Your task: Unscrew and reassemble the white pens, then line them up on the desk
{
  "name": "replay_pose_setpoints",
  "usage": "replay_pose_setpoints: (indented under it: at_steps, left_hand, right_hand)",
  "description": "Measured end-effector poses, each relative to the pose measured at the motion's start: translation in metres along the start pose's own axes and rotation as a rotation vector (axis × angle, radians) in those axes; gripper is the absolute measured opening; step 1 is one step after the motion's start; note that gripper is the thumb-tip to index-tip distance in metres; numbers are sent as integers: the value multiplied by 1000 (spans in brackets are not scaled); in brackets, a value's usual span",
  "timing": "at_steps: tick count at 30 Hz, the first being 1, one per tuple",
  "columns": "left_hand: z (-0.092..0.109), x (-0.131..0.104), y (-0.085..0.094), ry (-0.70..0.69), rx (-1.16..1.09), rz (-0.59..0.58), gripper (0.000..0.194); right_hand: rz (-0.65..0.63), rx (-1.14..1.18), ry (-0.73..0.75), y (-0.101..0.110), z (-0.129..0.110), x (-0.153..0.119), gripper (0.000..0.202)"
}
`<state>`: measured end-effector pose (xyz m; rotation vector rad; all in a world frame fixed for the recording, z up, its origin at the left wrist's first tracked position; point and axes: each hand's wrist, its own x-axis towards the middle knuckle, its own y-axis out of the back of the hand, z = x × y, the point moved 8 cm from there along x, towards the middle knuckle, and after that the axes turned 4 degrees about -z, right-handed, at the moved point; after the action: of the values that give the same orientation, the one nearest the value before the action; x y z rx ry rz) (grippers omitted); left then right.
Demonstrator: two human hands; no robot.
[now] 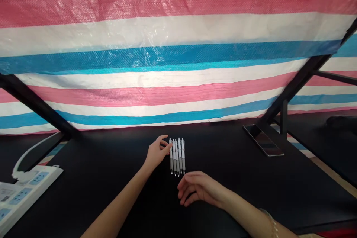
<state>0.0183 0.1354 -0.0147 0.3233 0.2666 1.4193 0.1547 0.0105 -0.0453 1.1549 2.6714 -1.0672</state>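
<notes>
Several white pens (177, 156) with grey grips lie side by side in a row on the black table (111, 186), their dark tips toward me. My left hand (158, 151) is at the left of the row. Its thumb reaches the upper part of the leftmost pen (171, 161), while the index finger stretches out above it; the fingers are apart and not closed round the pen. Just below the pen tips, to the right, my right hand (198, 189) hovers with loosely curved, parted fingers and holds nothing.
A smartphone (263, 140) lies at the back right. A white power strip (30, 193) with a plugged-in cable (30, 148) sits at the left edge. Black slanted bars (41, 106) stand on both sides, and a striped plastic sheet (167, 55) hangs behind.
</notes>
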Motion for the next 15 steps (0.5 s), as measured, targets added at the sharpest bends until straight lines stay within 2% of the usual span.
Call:
replay_pose_setpoints:
  at_steps: [5,9,12,15]
  left_hand:
    - [-5,-25,-4,75,-76,-52,40]
    - [-6,-46,-8,144,-147,-138,38]
    - [-5,-58,-9,178,-161,-191,33]
    - [-2,-65,-9,150,-178,-221,27]
  right_hand:
    - [97,-85,108,17,-23,-2,35]
    - [237,-208,267,40,-57,-13,33]
    - [432,-348,387,72,-90,-36,33]
    - [678,-625,486,121,-124,-78,37]
